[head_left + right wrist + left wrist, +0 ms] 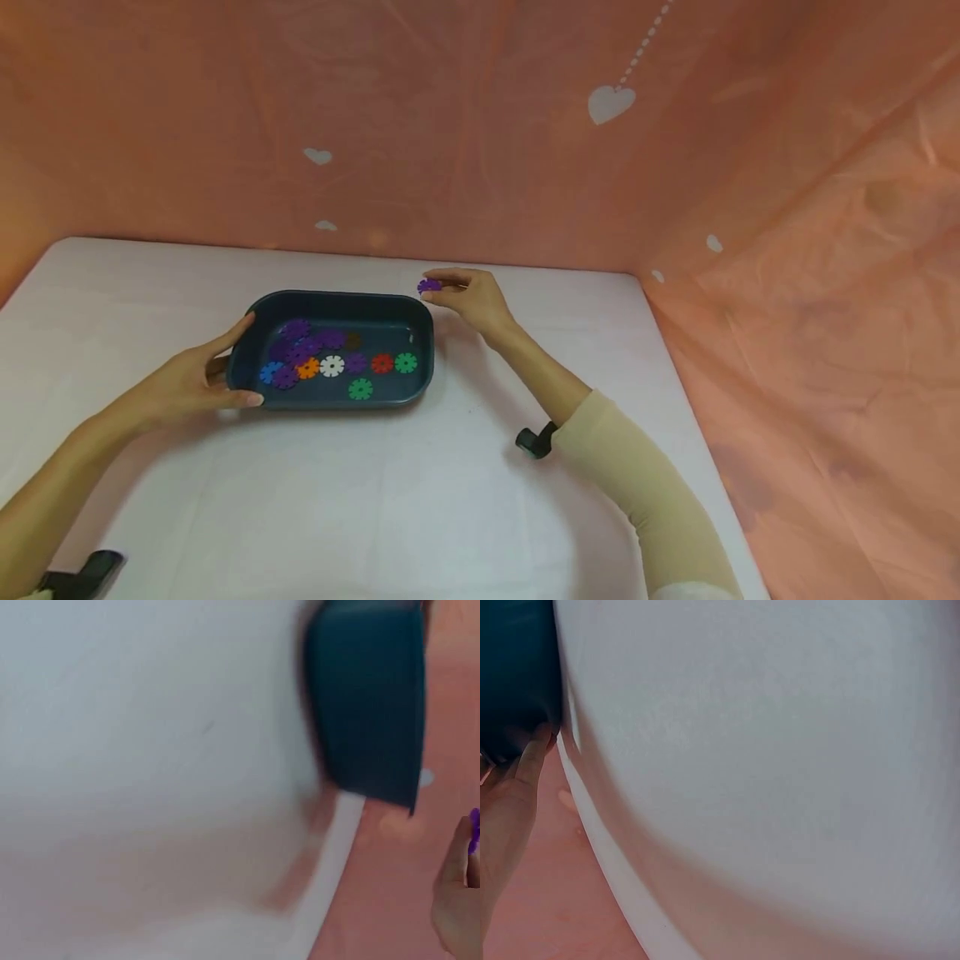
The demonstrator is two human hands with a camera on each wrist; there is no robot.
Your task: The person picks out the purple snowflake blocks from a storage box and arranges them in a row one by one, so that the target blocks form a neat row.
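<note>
The right hand (472,296) pinched a purple snowflake disc (429,286) between thumb and fingertips, holding it just past the far right corner of a dark blue tray (390,315), above the white tabletop (465,500) and clear of the tray's rim. The left hand (191,379) gripped the tray's left end, fingers curled over the far left corner and the thumb pressed along the near edge, with part of the wall hidden behind the palm. Inside the tray lay a loose scatter of discs: a cluster of purple ones (307,340) toward the left and back, then a blue disc (270,371), an orange disc (308,367), a white disc (332,365), a red disc (382,363) and two green discs (361,388), all flat on the floor of the tray. Nothing stood between the held disc and the tray opening. A black strap (534,441) showed at the right wrist below a beige sleeve (637,475). Behind and to the right hung an orange backdrop (787,250) printed with white hearts. The head view alone showed the tray's contents. The left wrist view showed only a fingertip (536,754) against the tray's dark outer wall beside the tabletop's edge, while the blurred right wrist view caught the tray's outside and a sliver of the purple disc at the fingers.
</note>
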